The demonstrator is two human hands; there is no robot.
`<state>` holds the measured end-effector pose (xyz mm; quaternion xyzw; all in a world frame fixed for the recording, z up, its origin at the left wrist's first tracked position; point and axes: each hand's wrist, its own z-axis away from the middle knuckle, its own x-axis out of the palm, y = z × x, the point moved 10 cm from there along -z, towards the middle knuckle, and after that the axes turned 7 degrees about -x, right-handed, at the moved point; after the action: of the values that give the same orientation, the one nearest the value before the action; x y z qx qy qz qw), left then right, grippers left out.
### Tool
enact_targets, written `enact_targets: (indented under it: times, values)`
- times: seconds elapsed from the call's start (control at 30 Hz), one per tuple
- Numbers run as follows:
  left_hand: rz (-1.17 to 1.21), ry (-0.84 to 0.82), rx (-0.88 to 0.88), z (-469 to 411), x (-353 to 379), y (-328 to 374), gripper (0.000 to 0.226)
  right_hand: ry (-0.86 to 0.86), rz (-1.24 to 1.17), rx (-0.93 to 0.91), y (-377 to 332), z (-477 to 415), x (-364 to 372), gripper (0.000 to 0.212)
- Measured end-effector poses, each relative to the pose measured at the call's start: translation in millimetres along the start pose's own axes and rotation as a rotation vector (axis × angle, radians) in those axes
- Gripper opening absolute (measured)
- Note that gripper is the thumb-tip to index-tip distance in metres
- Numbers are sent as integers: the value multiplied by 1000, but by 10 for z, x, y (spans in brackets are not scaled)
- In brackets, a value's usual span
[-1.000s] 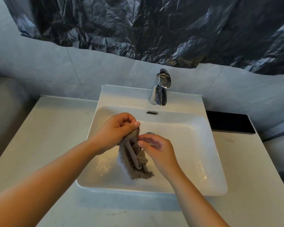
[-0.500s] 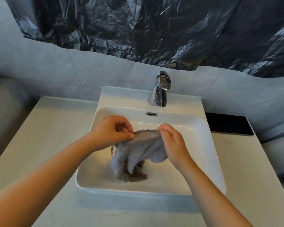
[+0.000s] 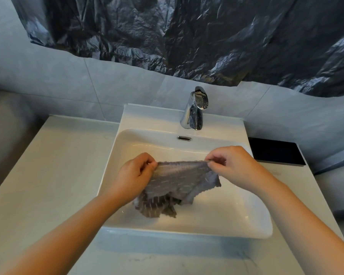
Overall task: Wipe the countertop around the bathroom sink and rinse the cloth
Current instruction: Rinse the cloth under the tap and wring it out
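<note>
Cloth (image 3: 179, 179), one, grey, pinched by left grip (image 3: 133, 175) and right grip (image 3: 234, 165), over one sink (image 3: 187, 232), one tap (image 3: 195, 110)

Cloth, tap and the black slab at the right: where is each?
cloth (image 3: 179, 178), head view, on its stretched upper part.
tap (image 3: 194, 116), head view, on its chrome body.
black slab (image 3: 276, 153), head view, on its dark top face.

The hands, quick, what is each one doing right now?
Left hand: closed, pinching the left end of the cloth.
Right hand: closed, pinching the cloth's right end.
</note>
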<state>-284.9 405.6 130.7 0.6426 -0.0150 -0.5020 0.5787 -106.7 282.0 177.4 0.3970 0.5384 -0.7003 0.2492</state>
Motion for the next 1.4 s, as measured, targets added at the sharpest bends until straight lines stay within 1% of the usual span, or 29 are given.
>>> enact_targets:
  times: [0.03, 0.1, 0.17, 0.23, 0.3, 0.33, 0.4, 0.47, 0.53, 0.6, 0.7, 0.77, 0.83, 0.9, 0.97, 1.03, 1.1, 1.17, 1.27, 1.33, 1.4]
  values:
    - [22, -65, 6, 8, 21, 27, 18, -16, 40, 23, 77, 18, -1, 17]
    - [97, -190, 0, 22, 38, 57, 21, -1, 30, 75, 222, 68, -6, 18]
    - [154, -251, -10, 27, -5, 28, 28, 71, -82, 103, 287, 138, -19, 22]
    - [120, -267, -4, 17, -57, -24, 23, 187, -203, 103, 296, 199, -68, 25]
    - [69, -227, 13, -15, -141, -89, 17, 248, -306, 129, 337, 235, -88, 23]
    - [28, -196, 24, -34, -186, -121, 18, 245, -354, 142, 357, 241, -72, 21]
    - [-105, -135, 45, -56, -248, -158, 19, 188, -408, 136, 334, 237, -9, 21]
    - [-184, -66, 53, -74, -292, -193, 16, 133, -432, 81, 218, 222, 40, 27]
    - [-185, 0, 42, -86, -324, -222, 12, 98, -488, 62, 125, 207, 66, 38]
    - [-176, 76, 46, -107, -369, -224, 9, 52, -519, 88, 102, 212, 89, 40]
    - [-161, 149, 31, -149, -448, -210, 3, -68, -466, 84, 83, 231, 159, 44]
    - [-109, 156, -25, -186, -485, -252, 12, -106, -445, 76, 76, 232, 201, 47]
    - [31, 113, -126, -223, -494, -361, 12, -95, -388, 76, 99, 217, 189, 47]
    - [277, -28, -246, -215, -404, -475, 10, -123, -341, 71, 99, 215, 190, 48]
    - [451, -141, -334, -172, -297, -517, 17, -216, -387, 87, 80, 248, 247, 51]
    - [498, -134, -362, -145, -269, -509, 19, -311, -497, 139, 48, 299, 338, 53]
    - [540, -84, -369, -118, -240, -463, 18, -339, -551, 192, 49, 302, 420, 54]
    - [559, -76, -359, -97, -139, -390, 19, -311, -489, 216, 71, 266, 468, 54]
    - [507, -60, -299, -74, 16, -244, 21, -247, -187, 202, 63, 198, 417, 50]
    - [388, 18, -246, -68, 28, -179, 19, -228, -44, 183, 11, 163, 370, 39]
    - [349, 57, -213, -63, 68, -155, 14, -205, 57, 137, -72, 122, 329, 29]
